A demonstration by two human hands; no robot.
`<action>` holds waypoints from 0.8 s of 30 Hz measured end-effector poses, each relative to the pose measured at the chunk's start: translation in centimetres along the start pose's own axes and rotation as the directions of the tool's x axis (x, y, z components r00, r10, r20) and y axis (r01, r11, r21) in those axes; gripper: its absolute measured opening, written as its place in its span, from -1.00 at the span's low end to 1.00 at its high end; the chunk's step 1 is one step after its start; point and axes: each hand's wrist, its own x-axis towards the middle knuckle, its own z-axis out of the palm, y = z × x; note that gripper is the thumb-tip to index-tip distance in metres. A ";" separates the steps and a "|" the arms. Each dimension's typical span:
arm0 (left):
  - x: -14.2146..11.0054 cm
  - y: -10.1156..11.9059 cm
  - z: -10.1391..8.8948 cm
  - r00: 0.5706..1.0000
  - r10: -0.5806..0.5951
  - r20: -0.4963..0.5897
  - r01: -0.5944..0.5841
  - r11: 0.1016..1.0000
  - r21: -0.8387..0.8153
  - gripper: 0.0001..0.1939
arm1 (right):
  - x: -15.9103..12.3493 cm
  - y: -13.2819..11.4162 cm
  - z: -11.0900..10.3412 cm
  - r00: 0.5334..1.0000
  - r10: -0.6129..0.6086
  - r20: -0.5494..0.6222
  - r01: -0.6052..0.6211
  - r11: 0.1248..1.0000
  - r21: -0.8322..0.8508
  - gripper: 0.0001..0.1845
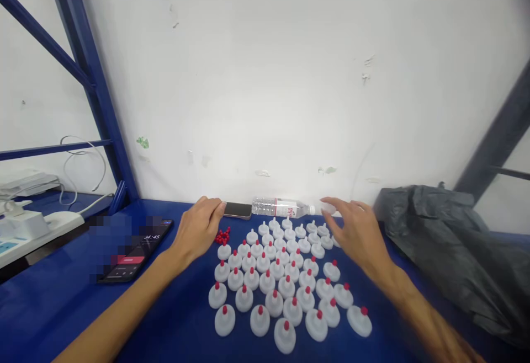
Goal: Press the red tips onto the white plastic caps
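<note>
Several small white caps with red tips (pixel 285 275) stand in rows on the blue table (pixel 62 302) in front of me. A little heap of loose red beads (pixel 222 235) lies at the rows' far left corner. My left hand (pixel 199 229) hovers just left of the beads, fingers curled loosely downward, with nothing visible in them. My right hand (pixel 351 228) reaches over the far right caps, fingers spread and extended toward a clear water bottle (pixel 281 207) lying on its side by the wall.
A phone (pixel 237 209) lies by the wall beside the bottle. Another phone (pixel 136 255) with a lit screen rests at the left. A dark plastic bag (pixel 447 247) fills the right side. Blue shelf posts, cables and white boxes (pixel 25 219) are at far left.
</note>
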 end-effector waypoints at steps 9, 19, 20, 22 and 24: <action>0.1 -2.5 2.2 0.973 -0.119 0.197 0.089 0.984 0.154 -0.69 | -0.4 1.7 1.2 0.989 0.052 0.140 -0.066 0.993 0.095 -0.77; 0.1 -2.4 2.1 0.961 -0.105 0.257 0.064 0.984 0.163 -0.76 | -0.2 1.2 0.9 0.976 0.046 0.214 -0.068 0.993 0.098 -0.78; 0.1 -2.3 2.2 0.960 -0.102 0.261 0.059 0.984 0.166 -0.75 | -0.1 1.2 0.7 0.972 0.063 0.226 -0.088 0.991 0.101 -0.77; 0.0 -2.3 2.3 0.955 -0.103 0.277 0.056 0.983 0.172 -0.74 | 0.1 1.3 0.0 0.955 0.102 0.278 -0.140 0.983 0.122 -0.75; 0.0 -2.2 2.3 0.950 -0.103 0.294 0.051 0.983 0.178 -0.73 | 0.4 1.5 -0.9 0.924 0.104 0.367 -0.175 0.971 0.165 -0.73</action>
